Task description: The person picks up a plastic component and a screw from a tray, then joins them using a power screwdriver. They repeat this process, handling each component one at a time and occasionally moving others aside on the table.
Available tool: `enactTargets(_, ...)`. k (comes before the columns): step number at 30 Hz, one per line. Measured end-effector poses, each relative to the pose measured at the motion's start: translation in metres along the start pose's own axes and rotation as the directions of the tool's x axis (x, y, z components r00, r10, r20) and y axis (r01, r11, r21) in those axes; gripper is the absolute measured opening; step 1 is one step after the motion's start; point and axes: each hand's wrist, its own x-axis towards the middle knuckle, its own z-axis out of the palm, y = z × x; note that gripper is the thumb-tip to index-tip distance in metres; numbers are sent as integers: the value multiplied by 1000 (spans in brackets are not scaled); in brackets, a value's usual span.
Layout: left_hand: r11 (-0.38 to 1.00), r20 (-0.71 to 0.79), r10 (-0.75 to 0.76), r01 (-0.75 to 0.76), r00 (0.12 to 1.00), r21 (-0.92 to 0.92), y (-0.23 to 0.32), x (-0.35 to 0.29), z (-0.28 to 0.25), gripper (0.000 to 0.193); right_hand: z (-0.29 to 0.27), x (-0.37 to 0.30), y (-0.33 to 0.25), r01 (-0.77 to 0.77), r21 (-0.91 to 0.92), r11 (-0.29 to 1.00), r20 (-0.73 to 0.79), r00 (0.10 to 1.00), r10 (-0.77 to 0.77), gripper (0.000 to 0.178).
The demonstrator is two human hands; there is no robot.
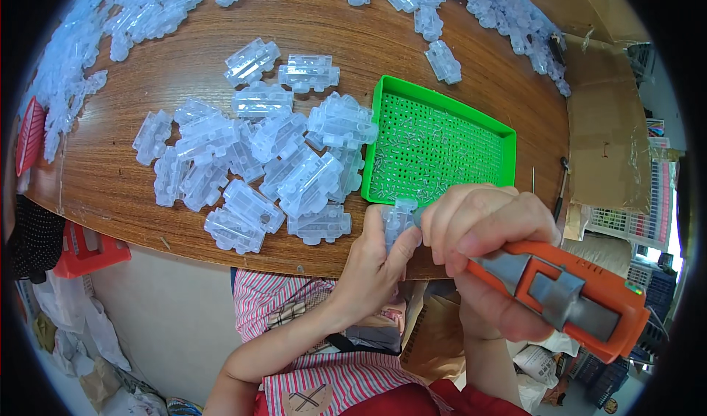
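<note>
My left hand (366, 274) grips a clear plastic housing (396, 218) at the table's front edge, thumb and fingers on its two sides. My right hand (495, 228) is wrapped around an orange and grey electric screwdriver (571, 292). The tool lies slantwise, with its front end pointing at the plastic housing. My right fingers hide most of that tip, so I cannot tell whether it touches a screw. Just beyond both hands stands a shallow green tray (511, 158) with many small metal screws (434, 147) on its perforated floor.
Left of the tray lies a loose pile of clear plastic housings (276, 147). Larger heaps of them (158, 7) line the table's far edge. At the right are a thin dark-handled tool (562, 187) and cardboard (607, 121). A red stool (88, 250) stands at the lower left.
</note>
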Motion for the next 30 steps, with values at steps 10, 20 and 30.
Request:
enactTargets(10,955,16,-134,134,991,-264,-6,-15,-1,29,-31,8,15,24,186,982,-89,996,-8,76)
enactTargets(20,831,-24,-126,93,992,-548,4,-16,2,32,-22,0,49,-39,151,988,-279,957,80,72)
enactTargets(30,957,-111,-76,42,991,-286,-8,-8,1,28,-21,-1,54,-70,107,992,-249,964,95,71)
